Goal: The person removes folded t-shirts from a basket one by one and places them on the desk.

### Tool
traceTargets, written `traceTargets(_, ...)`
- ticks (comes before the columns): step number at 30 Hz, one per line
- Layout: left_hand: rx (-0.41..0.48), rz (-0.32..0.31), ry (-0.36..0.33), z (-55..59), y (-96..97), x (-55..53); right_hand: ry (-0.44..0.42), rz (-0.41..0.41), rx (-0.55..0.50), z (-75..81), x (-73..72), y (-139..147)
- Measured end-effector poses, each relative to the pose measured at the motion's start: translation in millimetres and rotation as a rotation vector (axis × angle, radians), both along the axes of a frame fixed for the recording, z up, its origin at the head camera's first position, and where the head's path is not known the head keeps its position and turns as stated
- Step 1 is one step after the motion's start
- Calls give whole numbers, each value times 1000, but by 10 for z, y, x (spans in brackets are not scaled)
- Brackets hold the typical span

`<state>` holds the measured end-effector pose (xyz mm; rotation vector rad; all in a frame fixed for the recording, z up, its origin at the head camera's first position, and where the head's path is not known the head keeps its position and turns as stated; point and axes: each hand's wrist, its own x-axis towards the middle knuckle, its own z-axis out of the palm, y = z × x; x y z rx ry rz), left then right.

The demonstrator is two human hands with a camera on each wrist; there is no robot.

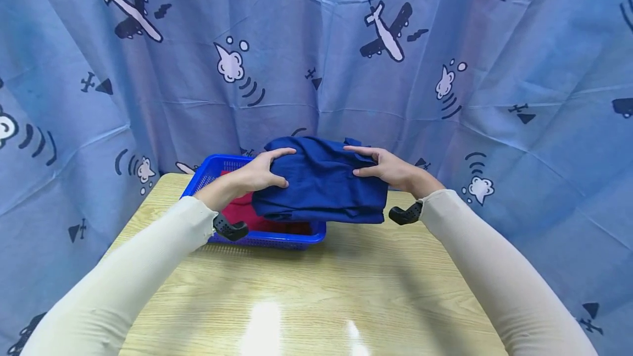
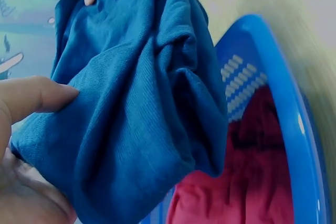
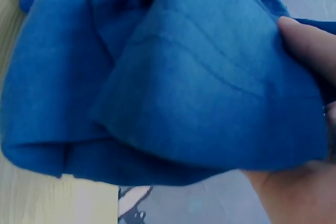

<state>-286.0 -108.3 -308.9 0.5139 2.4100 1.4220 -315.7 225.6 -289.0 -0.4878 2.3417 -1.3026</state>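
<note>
Between both hands hangs a folded dark blue garment (image 1: 321,180), raised above the table and partly over the basket. Its left end is gripped by my left hand (image 1: 257,172), thumb on the near face. My right hand (image 1: 390,169) holds the opposite end. Loose folds (image 2: 178,72) show in the left wrist view, and a stitched hem (image 3: 210,61) in the right wrist view. Below and to the left sits a blue plastic basket (image 1: 277,239) with slotted walls. Red cloth (image 2: 236,182) lies inside it, partly hidden by the blue garment in the head view.
A wood-grain table (image 1: 306,290) carries the basket near its far left side. Behind it hangs a blue curtain (image 1: 306,43) printed with airplanes. Each wrist wears a black camera mount, one (image 1: 229,228) at the left and one (image 1: 405,214) at the right.
</note>
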Motion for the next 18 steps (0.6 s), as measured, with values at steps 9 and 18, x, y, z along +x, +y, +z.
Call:
traceTargets(9,14,-3,-2,-37,382,13,-7,-15,55,-36,34,392)
traceTargets(18,55,-41,-31,-125,774,12,-43,-31,78,-69,86,767)
